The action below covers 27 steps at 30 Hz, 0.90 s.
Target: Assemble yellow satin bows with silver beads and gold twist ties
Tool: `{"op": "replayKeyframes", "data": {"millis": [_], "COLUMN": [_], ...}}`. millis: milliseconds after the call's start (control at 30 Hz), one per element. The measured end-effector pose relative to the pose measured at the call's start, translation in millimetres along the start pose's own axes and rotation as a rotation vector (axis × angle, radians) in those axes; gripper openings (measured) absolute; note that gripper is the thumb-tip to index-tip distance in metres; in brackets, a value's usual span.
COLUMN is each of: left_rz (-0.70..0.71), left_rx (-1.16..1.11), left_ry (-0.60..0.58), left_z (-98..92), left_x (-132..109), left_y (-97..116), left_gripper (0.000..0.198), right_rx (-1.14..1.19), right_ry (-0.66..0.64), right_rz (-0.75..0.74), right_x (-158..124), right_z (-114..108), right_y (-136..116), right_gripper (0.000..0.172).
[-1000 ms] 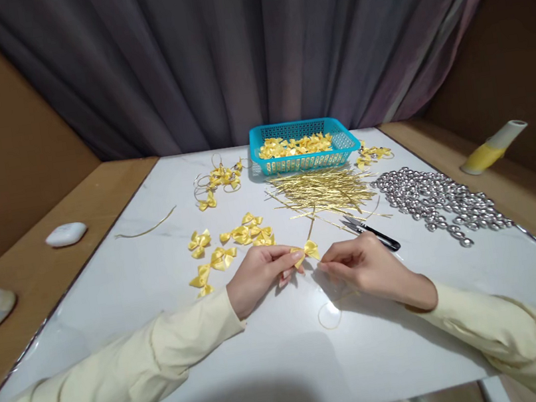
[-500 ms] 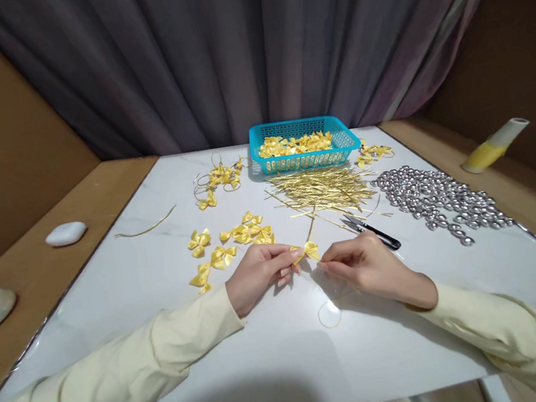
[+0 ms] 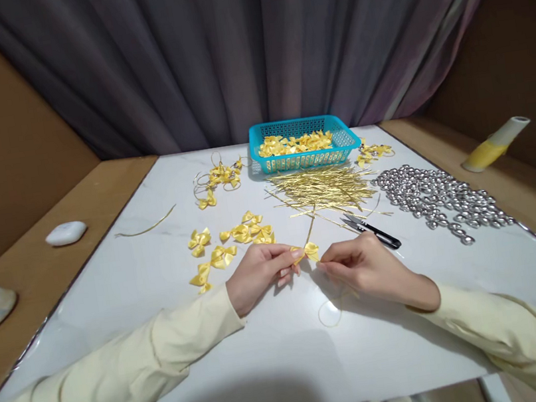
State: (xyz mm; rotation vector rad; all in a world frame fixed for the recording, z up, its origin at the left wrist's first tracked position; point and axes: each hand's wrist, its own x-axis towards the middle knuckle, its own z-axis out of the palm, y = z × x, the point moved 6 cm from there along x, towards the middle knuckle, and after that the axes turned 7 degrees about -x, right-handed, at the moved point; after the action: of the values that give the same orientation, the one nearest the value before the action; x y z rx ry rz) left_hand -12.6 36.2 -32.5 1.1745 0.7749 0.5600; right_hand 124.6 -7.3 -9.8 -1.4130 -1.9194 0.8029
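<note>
Between the thumb and fingers of my left hand (image 3: 263, 269) is a yellow satin bow (image 3: 311, 251), its right loop showing and its left part covered by the fingertips. A gold cord (image 3: 310, 225) runs up from behind this bow toward the pile. My right hand (image 3: 366, 267) is closed in a pinch just right of the bow; what its fingertips hold is too small to make out. A thin pale loop of thread (image 3: 330, 313) lies on the table below the hands. Several more yellow bows (image 3: 223, 256) lie left of my left hand.
Behind the hands are a pile of gold cords (image 3: 327, 189) and a blue basket (image 3: 307, 160) of bows. Black thread snips (image 3: 378, 233) and many silver beads (image 3: 438, 195) lie right. Looped bows (image 3: 221, 176) are back left. A white case (image 3: 66, 233) and yellow-white tube (image 3: 496, 145) flank the table.
Hardly anything differs. Both hands keep their places at the bow, with only a tiny shift of the right fingertips.
</note>
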Motion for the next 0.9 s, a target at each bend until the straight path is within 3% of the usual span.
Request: {"op": "replayKeyframes", "data": {"millis": [267,433,600,900], "left_rz": [0.05,0.127,0.151,0.136], "left_rx": [0.143,0.28,0.251,0.194], "left_ry": [0.016,0.119,0.191,0.161], "left_z": [-0.4,-0.3,-0.1,2.0], "left_x": [-2.0,-7.9,-10.7,-9.5], "left_y": [1.3,6.6,8.4,9.4], "left_gripper": [0.032,0.029,0.026,0.027], "right_rx": [0.11,0.233,0.303,0.343], "right_ry": [-0.049,-0.061,-0.028,-0.007], "right_rz": [0.137,0.184,0.175,0.183], "right_x": [-0.8,-2.1,-2.2,-0.5], "right_z": [6.2,11.3,16.0,18.4], "right_y": [5.0,7.3,6.7,6.1], "right_gripper": [0.019,0.023,0.025,0.024]}}
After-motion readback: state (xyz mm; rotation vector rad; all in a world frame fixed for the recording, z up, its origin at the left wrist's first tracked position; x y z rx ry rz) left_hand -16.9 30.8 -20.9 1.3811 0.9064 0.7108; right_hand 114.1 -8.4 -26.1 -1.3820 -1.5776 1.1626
